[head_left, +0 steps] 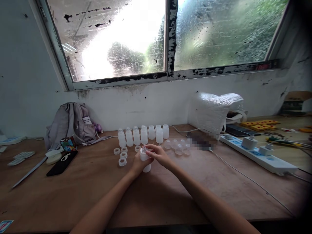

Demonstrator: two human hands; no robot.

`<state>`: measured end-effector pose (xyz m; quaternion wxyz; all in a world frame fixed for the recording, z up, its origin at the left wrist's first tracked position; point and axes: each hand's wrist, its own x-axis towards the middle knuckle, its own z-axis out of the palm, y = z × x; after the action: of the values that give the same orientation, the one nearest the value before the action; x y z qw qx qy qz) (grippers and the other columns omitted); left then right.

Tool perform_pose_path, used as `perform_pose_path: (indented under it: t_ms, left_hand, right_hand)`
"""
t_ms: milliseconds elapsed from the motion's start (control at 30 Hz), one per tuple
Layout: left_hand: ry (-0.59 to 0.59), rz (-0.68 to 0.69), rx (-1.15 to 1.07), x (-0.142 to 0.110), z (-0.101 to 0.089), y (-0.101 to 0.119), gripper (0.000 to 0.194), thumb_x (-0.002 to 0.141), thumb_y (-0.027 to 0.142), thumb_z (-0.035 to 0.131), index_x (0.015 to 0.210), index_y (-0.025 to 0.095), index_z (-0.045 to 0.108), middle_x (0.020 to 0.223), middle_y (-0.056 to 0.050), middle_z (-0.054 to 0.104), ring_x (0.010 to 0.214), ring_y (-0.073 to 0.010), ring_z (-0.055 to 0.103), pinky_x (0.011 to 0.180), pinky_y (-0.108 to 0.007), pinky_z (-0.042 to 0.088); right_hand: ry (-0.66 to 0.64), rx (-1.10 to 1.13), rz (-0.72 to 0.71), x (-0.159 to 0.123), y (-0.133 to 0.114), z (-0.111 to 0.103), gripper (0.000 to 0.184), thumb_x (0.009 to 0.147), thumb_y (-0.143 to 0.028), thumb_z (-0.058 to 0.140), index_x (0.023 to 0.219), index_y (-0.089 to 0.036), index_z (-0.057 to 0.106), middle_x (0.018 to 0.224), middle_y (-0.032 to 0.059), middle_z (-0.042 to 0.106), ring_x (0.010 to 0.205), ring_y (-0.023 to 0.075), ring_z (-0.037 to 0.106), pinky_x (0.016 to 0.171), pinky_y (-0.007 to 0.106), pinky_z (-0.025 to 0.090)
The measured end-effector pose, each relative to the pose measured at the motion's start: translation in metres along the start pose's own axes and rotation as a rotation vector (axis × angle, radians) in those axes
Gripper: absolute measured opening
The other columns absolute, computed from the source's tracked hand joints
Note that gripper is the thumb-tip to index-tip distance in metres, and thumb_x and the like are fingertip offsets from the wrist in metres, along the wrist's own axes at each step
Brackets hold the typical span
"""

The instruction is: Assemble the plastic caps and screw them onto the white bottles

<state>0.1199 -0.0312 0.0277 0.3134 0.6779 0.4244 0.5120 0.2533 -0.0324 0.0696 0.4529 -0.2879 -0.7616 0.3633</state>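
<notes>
While the left hand is holding a frosted bottle at the middle of the desk, the right hand is resting at its top from the other side. The left fingers are curling around the bottle's body, leaving its base showing below them; the right fingers are bending over the rim, though whether they are pinching something there or only touching it, I cannot tell. The bottle is standing roughly upright, just in front of the other bottles, with loose rings lying to its left and clear discs lying to its right. To my mind, working at the mouth is calling for a steady base: the left fingers should be bracing the body firmly without squeezing, since such thin-looking plastic may be giving under pressure. The right fingertips should be pressing evenly around the rim, not on one edge, so that the bottle is not tipping. Working slightly clear of the bottles behind should be sparing them a knock.
</notes>
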Motion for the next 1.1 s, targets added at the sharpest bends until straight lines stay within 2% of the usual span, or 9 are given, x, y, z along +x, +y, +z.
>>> perform_pose_path:
  t_ms: [100,200,367,467,633,700,933,1033,1100]
  left_hand:
    - [-0.089,-0.024,-0.122,0.002,-0.002,-0.001,0.049,0.060,0.020,0.066,0.105,0.013,0.049,0.099,-0.009,0.060,0.092,-0.0214,0.056,0.080,-0.035,0.045]
    - [-0.172,-0.036,-0.184,0.002,-0.003,0.001,0.048,0.062,0.020,0.065,0.107,0.014,0.049,0.101,-0.009,0.060,0.091,-0.0225,0.057,0.078,-0.037,0.046]
    - [-0.211,-0.005,-0.175,0.000,0.000,0.004,0.046,0.061,0.018,0.064,0.106,0.017,0.051,0.105,-0.007,0.058,0.091,-0.0228,0.056,0.077,-0.034,0.047]
    - [-0.238,0.016,-0.108,-0.002,0.002,0.002,0.051,0.057,0.018,0.066,0.105,0.015,0.052,0.100,-0.006,0.059,0.090,-0.0228,0.055,0.077,-0.031,0.047]
    - [-0.067,-0.006,0.187,-0.006,0.006,-0.002,0.045,0.057,0.027,0.066,0.099,0.015,0.053,0.085,-0.003,0.061,0.077,-0.0185,0.056,0.067,-0.029,0.046]
    - [-0.061,0.002,0.237,-0.008,0.006,-0.001,0.037,0.058,0.028,0.064,0.091,0.014,0.055,0.079,-0.002,0.061,0.071,-0.0166,0.056,0.062,-0.026,0.045]
    - [0.011,0.022,0.481,-0.011,-0.002,0.007,0.036,0.059,0.025,0.060,0.094,0.018,0.053,0.080,-0.002,0.061,0.074,-0.0184,0.056,0.066,-0.028,0.042]
    - [-0.037,0.003,0.345,-0.008,-0.003,0.010,0.038,0.056,0.021,0.061,0.093,0.018,0.054,0.082,-0.002,0.060,0.077,-0.0187,0.055,0.069,-0.028,0.041]
    - [-0.195,-0.075,0.080,-0.005,-0.005,0.013,0.037,0.052,0.017,0.062,0.088,0.016,0.055,0.079,-0.001,0.059,0.075,-0.0177,0.054,0.067,-0.027,0.041]
  right_hand:
    - [-0.046,0.091,0.026,0.001,0.004,-0.003,0.028,0.076,-0.035,0.049,0.097,-0.018,0.057,0.089,0.0038,0.061,0.077,0.0148,0.056,0.064,0.024,0.045]
    - [-0.034,0.039,0.005,0.001,0.005,-0.003,0.026,0.077,-0.035,0.048,0.095,-0.018,0.057,0.089,0.0033,0.060,0.080,0.0148,0.055,0.066,0.025,0.044]
    - [0.127,-0.108,-0.006,-0.002,0.005,0.004,0.027,0.066,-0.039,0.060,0.080,-0.017,0.054,0.079,0.0013,0.057,0.074,0.0143,0.053,0.065,0.025,0.042]
    - [0.157,-0.059,0.022,-0.003,0.002,0.006,0.026,0.066,-0.039,0.060,0.078,-0.017,0.053,0.075,0.0007,0.056,0.072,0.0139,0.052,0.064,0.024,0.040]
    - [0.089,0.239,0.095,-0.004,-0.001,0.000,0.024,0.075,-0.039,0.050,0.083,-0.017,0.055,0.078,0.0014,0.055,0.074,0.0136,0.050,0.065,0.024,0.039]
    - [0.104,0.275,0.095,-0.004,0.001,-0.002,0.023,0.076,-0.038,0.049,0.081,-0.016,0.054,0.076,0.0008,0.053,0.072,0.0128,0.048,0.065,0.023,0.038]
    - [0.133,0.061,0.027,-0.006,0.004,0.005,0.031,0.065,-0.034,0.063,0.088,-0.019,0.051,0.071,-0.0020,0.047,0.065,0.0108,0.044,0.057,0.021,0.035]
    - [0.133,0.053,0.040,-0.006,0.003,0.005,0.032,0.062,-0.032,0.065,0.088,-0.018,0.052,0.071,-0.0019,0.048,0.065,0.0107,0.044,0.057,0.022,0.035]
    - [0.085,0.150,0.107,-0.005,0.002,0.001,0.030,0.062,-0.032,0.065,0.085,-0.018,0.052,0.070,-0.0017,0.050,0.064,0.0107,0.045,0.056,0.022,0.035]
